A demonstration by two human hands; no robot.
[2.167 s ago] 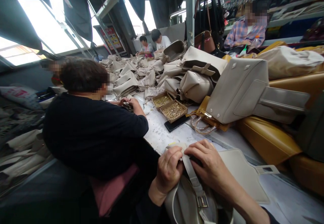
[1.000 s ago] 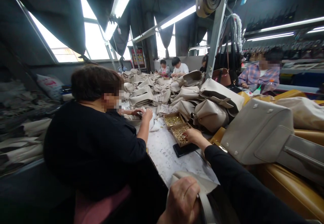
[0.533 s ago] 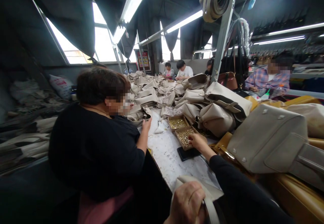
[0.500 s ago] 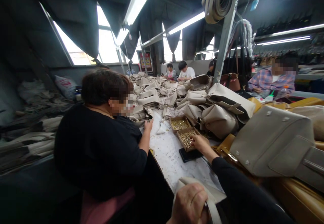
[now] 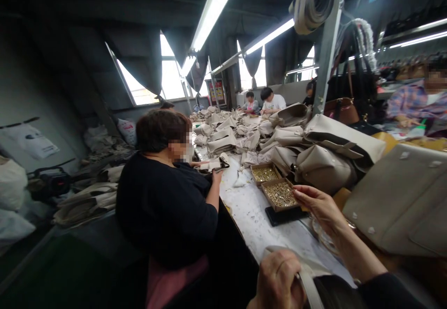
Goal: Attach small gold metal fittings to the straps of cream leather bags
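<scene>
My left hand (image 5: 279, 276) is closed on a beige handbag (image 5: 314, 268) at the bottom of the view, by its pale strap (image 5: 310, 291). Most of the bag is hidden below the hand and the frame edge. My right hand (image 5: 323, 206) is raised at the right side of a shallow cardboard box (image 5: 279, 208) of small gold-coloured metal parts. Its thumb and fingertips are pinched together; whatever is between them is too small to make out. Under and beside the box lies a flat black object (image 5: 274, 218), like a phone.
Behind the first box stands another box (image 5: 256, 182) of gold-coloured pieces. Beige bags (image 5: 323, 167) are heaped along the white table (image 5: 244, 216). A large bag (image 5: 401, 197) leans at right. A co-worker in black (image 5: 164, 206) sits close on the left, handling a beige piece.
My right hand has come out of the box of gold-coloured parts to its right side, fingers pinched. My left hand stays on the bag. The view has swung left.
</scene>
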